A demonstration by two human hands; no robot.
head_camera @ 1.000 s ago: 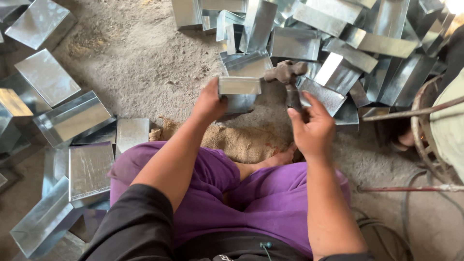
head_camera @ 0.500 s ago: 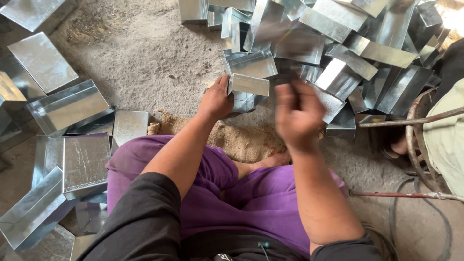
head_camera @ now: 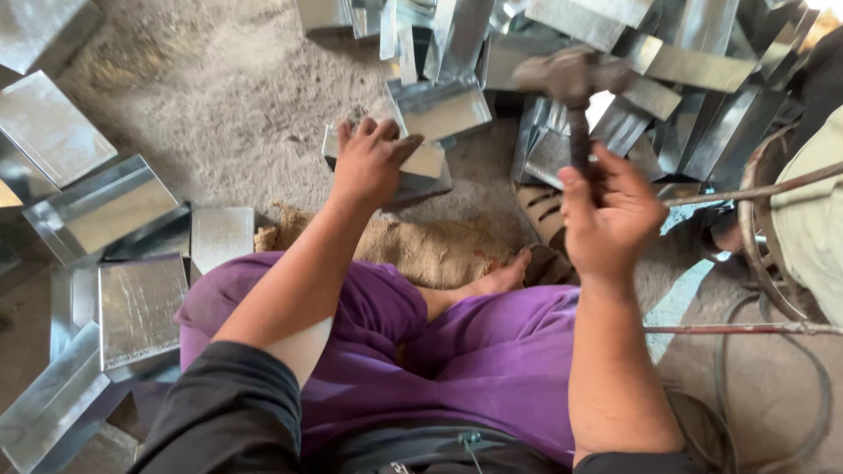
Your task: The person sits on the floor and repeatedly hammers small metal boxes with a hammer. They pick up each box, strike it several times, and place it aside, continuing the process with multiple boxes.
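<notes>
My left hand [head_camera: 369,162] presses down on a folded sheet-metal piece [head_camera: 428,162] that rests on the sandy ground in front of my crossed legs. My right hand [head_camera: 610,215] grips the dark handle of a hammer [head_camera: 575,83], raised with its head up above the metal pile at the upper right. The hammer head is blurred and clear of the piece under my left hand. I sit in purple trousers on a burlap sack [head_camera: 421,246], with a bare foot [head_camera: 500,279] showing.
Shiny folded metal boxes lie in a heap across the top and right [head_camera: 667,61] and in a stack at the left [head_camera: 97,211]. A flat sheet [head_camera: 140,307] sits by my left knee. Thin metal rods [head_camera: 746,329] and another person's sleeve [head_camera: 812,237] are at the right.
My right hand has swung the hammer up from the metal piece to a raised position. My left hand has stayed on the piece. The view has shifted slightly.
</notes>
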